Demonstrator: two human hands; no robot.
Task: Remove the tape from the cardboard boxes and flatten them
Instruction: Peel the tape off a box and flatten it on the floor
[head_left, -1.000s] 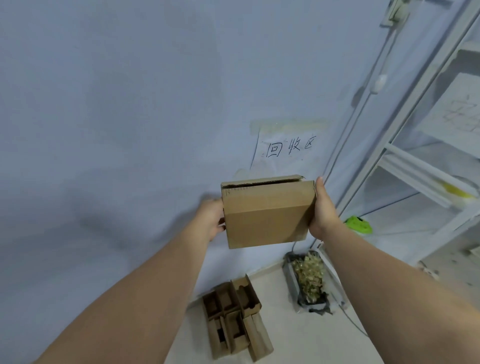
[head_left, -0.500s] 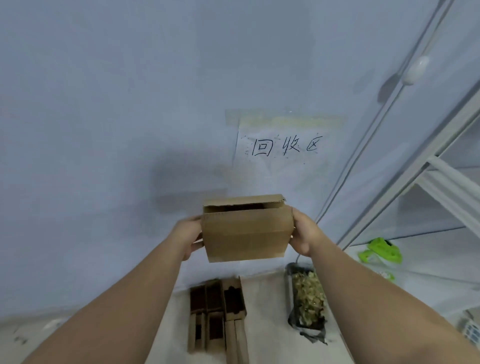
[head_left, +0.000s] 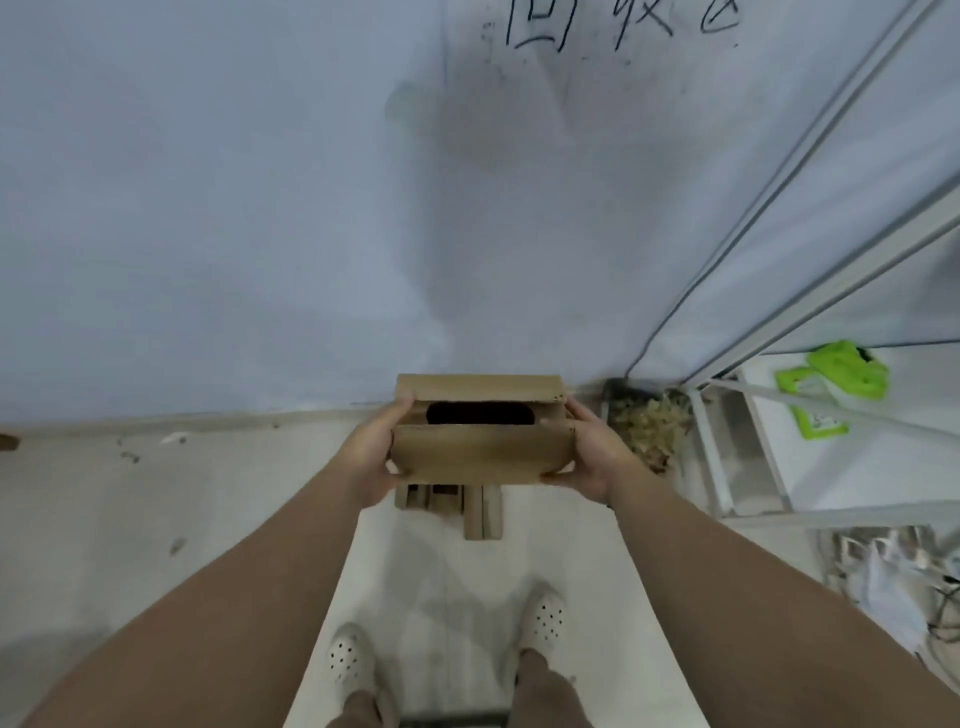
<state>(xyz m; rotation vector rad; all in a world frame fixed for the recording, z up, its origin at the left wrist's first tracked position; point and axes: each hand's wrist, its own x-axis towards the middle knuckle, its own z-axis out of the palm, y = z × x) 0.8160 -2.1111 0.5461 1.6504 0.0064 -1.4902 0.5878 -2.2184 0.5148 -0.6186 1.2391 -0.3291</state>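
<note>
Wall (head_left: 208, 208) beyond the fingers, floor (head_left: 156, 493) below them, shelf (head_left: 779, 322) to the right of the right-hand fingers. Cardboard box (head_left: 483, 452) is in the air between both hands, top flap ajar, dark gap showing. Left hand (head_left: 371, 457) grips the left end and right hand (head_left: 592, 457) the right end, fingers (head_left: 576, 410) curled round the box. Flat cardboard pieces (head_left: 483, 514) lie on the floor just below the fingers.

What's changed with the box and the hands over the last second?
The cardboard box has come down from near the wall sign to low over the flattened cardboard on the floor, and its top now gapes, showing a dark inside. The left hand and right hand still grip its ends. The flattened cardboard and the tray of shavings have not moved.
</note>
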